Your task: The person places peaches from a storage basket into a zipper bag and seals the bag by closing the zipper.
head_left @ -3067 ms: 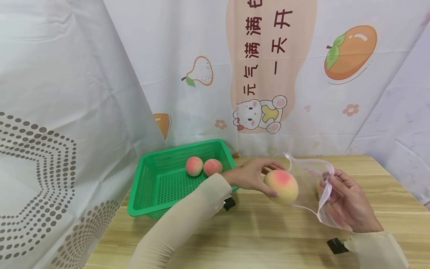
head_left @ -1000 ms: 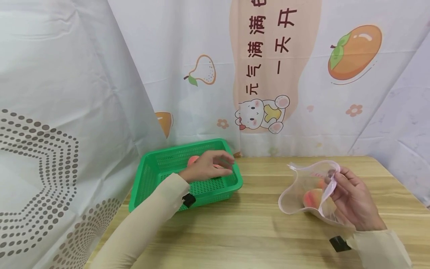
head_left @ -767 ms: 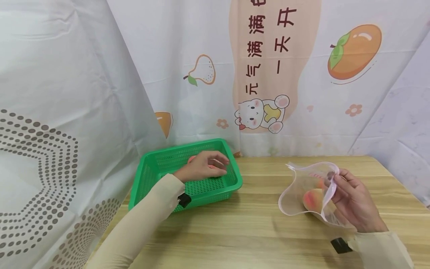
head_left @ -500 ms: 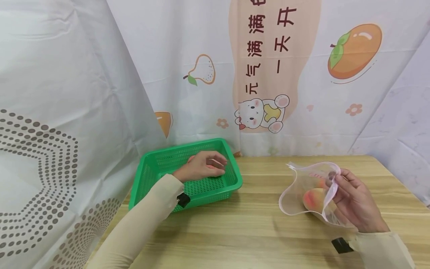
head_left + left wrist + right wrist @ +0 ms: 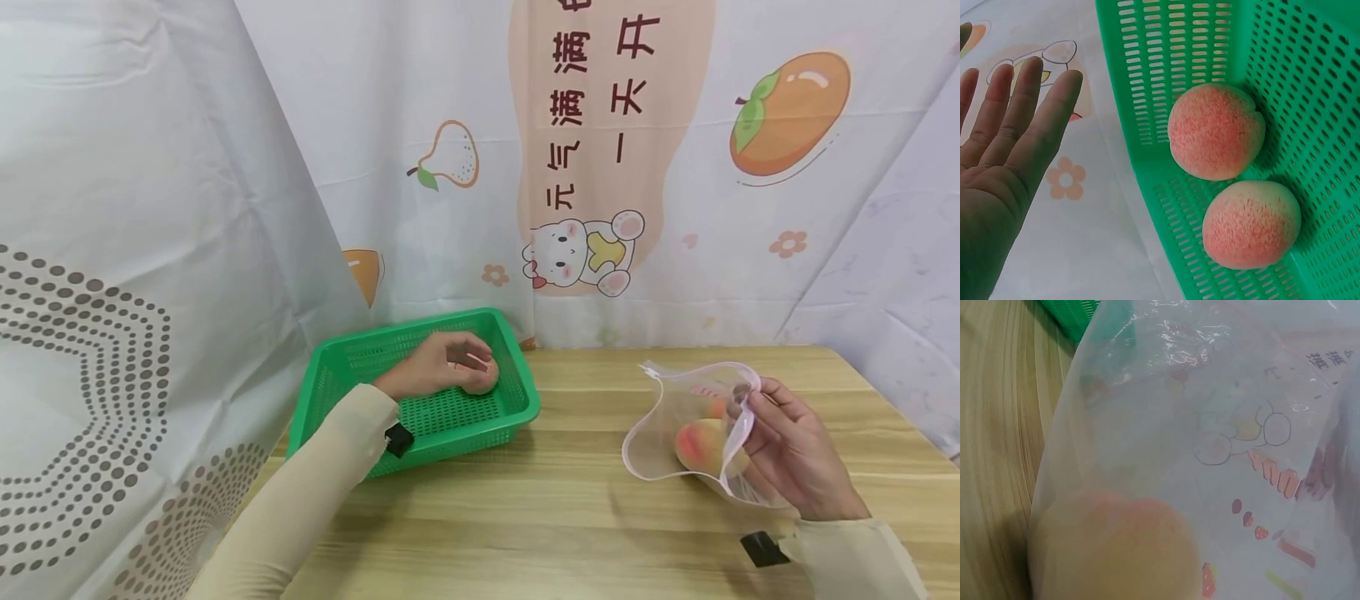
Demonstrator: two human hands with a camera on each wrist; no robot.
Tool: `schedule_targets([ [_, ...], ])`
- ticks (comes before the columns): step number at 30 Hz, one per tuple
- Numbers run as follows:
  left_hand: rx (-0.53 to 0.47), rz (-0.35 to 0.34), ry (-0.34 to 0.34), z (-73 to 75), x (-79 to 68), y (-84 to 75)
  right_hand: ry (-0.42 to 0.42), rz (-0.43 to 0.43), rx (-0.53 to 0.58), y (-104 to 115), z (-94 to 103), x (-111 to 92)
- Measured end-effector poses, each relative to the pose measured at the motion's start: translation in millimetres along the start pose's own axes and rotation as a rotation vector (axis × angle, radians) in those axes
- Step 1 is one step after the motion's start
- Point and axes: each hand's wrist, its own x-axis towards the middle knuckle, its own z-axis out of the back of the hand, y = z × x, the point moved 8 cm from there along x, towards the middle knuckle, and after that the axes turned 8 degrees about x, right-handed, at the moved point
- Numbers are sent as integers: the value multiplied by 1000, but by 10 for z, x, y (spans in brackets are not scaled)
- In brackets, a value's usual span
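Note:
Over the green plastic basket (image 5: 412, 454) hovers my left hand (image 5: 435, 365), its fingers extended and holding nothing. The left wrist view has two pink fuzzy peaches, an upper peach (image 5: 1215, 131) and a lower peach (image 5: 1252, 225), side by side in the basket, apart from that hand. In the head view the hand hides most of them; one peach (image 5: 482, 379) shows past the fingers. My right hand (image 5: 798, 450) pinches the pink-edged rim of a clear zip bag (image 5: 652, 442), whose mouth gapes leftward. Inside lies a yellow-pink peach (image 5: 699, 446), with another peach (image 5: 716, 407) partly hidden behind.
The wooden table (image 5: 555, 517) carries both the basket, at left, and the bag, at right. A printed white curtain (image 5: 450, 242) hangs along its back edge. Another pale cloth (image 5: 150, 208) drapes down the left side.
About three seconds ago my left hand held a peach at the bag's mouth; that peach is now inside. The left hand has gone back over the basket, lately shifting slightly left. The right hand stays.

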Motion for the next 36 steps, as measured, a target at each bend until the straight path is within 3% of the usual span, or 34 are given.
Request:
schedule_targets([
  [29, 101, 162, -88, 349, -81, 437, 3, 10, -27, 15, -22, -23],
  [36, 120, 170, -111, 419, -109, 587, -17, 19, -37, 23, 1, -41],
])
